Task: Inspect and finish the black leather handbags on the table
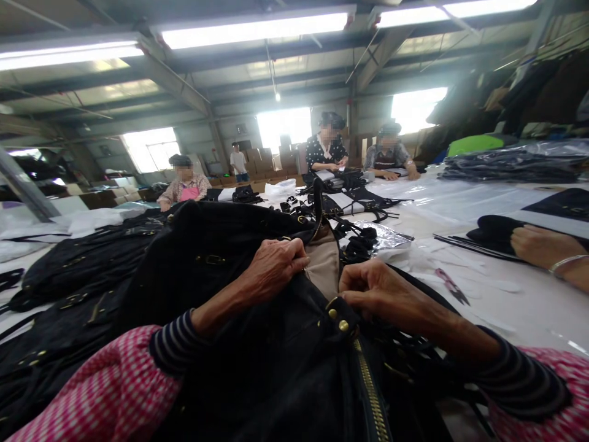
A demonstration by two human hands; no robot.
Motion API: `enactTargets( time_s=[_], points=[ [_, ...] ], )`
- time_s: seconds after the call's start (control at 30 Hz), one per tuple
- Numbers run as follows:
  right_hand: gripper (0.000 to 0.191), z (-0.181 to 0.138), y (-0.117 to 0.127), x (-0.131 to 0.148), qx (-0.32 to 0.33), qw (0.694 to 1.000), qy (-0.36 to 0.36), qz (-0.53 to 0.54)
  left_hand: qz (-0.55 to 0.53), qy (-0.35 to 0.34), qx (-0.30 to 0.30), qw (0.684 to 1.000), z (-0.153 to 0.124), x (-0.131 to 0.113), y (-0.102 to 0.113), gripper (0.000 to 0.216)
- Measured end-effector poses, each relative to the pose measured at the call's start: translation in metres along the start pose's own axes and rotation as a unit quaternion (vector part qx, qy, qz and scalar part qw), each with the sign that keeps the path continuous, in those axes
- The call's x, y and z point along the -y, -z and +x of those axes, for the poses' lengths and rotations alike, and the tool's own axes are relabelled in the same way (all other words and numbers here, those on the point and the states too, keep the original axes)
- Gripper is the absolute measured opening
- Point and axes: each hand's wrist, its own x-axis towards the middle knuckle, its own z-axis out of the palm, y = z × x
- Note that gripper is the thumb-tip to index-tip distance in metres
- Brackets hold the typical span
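A black jacket [239,245] with a brass zipper [368,393] and brass snaps lies bunched in front of me on the white table [506,307]. My left hand [271,267] is closed, gripping the jacket's black fabric beside its tan lining [324,261]. My right hand [377,291] is closed in a pinch on the jacket's edge just above two brass snaps [338,319]. Both sleeves are pink checked with striped cuffs.
A heap of black garments [83,264] fills the left. Small scissors [453,287] lie on the table at right. Another person's hand [543,245] with a bracelet rests on black cloth at far right. Several people sit at the far end beside bagged stacks [510,162].
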Motion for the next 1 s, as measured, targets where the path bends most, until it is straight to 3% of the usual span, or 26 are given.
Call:
enactTargets(
  time_s=[1.0],
  points=[
    [0.01,-0.0013,-0.0087,0.0044,-0.032,0.999,0.0,0.001,-0.015,-0.001,-0.003,1.0,-0.0012,0.0,0.0006,0.02]
  ],
)
